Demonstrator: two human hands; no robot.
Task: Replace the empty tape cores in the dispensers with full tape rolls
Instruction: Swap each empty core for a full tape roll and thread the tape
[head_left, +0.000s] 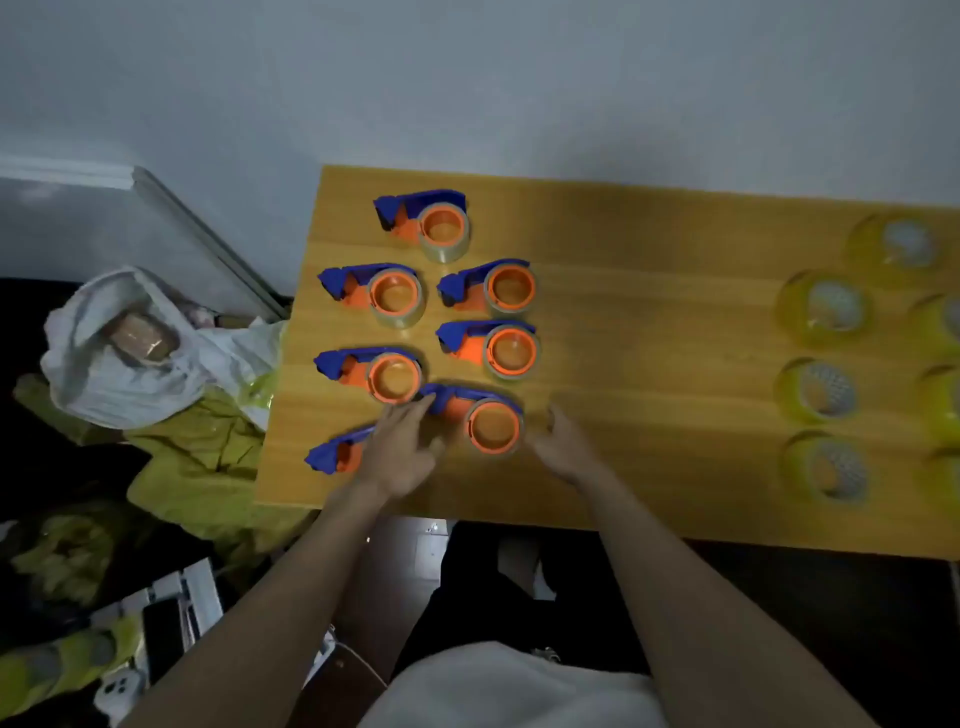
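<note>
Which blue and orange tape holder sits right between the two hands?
The front dispenser, angled between the left hand and right hand; the others sit farther back or left.

Seven blue-orange dispensers (395, 293) lie left (one partly hidden); yellowish tape rolls (826, 309) right.

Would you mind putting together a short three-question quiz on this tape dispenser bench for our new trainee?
1. True or false: the left hand grips a full yellow tape roll.
2. How many blue-and-orange dispensers lie on the wooden table? A) four B) seven C) ten
3. Fill in: the dispenser between the hands lies to the ___ of the right hand, by the person's own sides.

Key
1. False: the left hand's fingers are stretched out over the dispensers; the yellow rolls sit untouched on the person's right.
2. B, counting the one partly hidden under the left hand.
3. Left.
</note>
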